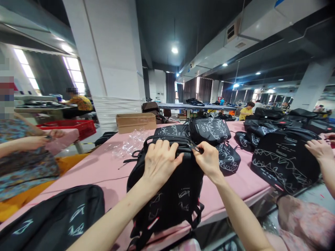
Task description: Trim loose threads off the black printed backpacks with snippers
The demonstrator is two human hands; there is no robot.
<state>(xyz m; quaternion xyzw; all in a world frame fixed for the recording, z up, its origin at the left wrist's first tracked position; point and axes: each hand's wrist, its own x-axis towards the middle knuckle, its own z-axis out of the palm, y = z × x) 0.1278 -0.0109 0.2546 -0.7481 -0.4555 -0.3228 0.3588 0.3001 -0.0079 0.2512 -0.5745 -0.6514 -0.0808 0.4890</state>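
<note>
Black fabric with white scribbled print is filling the head view: a backpack (167, 195) is standing upright on the pink table (99, 170), at its near edge. The left hand (159, 162) is gripping the backpack's top, fingers curled over it. The right hand (208, 158) is pinching a zipper pull (198, 149) there. More black bags (209, 130) are lying behind; a co-worker's hand (319, 150) is resting on another bag (285, 160).

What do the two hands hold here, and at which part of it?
Both hold the black backpack at its top. The left hand grips the top edge by the carry handle; the right hand pinches something small there, probably a zipper pull.
</note>
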